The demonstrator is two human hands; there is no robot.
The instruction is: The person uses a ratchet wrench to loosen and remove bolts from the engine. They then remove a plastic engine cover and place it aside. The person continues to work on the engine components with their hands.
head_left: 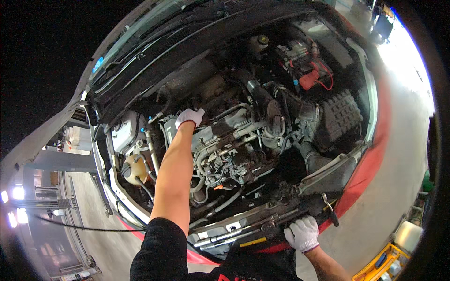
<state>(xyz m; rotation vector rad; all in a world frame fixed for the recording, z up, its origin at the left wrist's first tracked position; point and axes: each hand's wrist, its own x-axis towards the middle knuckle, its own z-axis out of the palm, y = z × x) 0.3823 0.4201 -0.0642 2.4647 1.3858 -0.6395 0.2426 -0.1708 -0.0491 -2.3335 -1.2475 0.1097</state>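
My left hand, in a white knit glove, reaches deep into the engine bay at the back of the engine. Its fingers are curled down there, and whatever they grip is hidden. My right hand, gloved too, lies on the car's front edge with its fingers bent. I cannot make out anything in it. Beside it, on the front panel, lie a long-handled ratchet and a yellow strip. A hand tool with a shiny head and dark handle rests just to the right.
A battery with a red terminal cover sits at the far right. Nearer is a black ribbed air filter box. A yellowish coolant tank stands at left. A yellow crate is on the floor at lower right.
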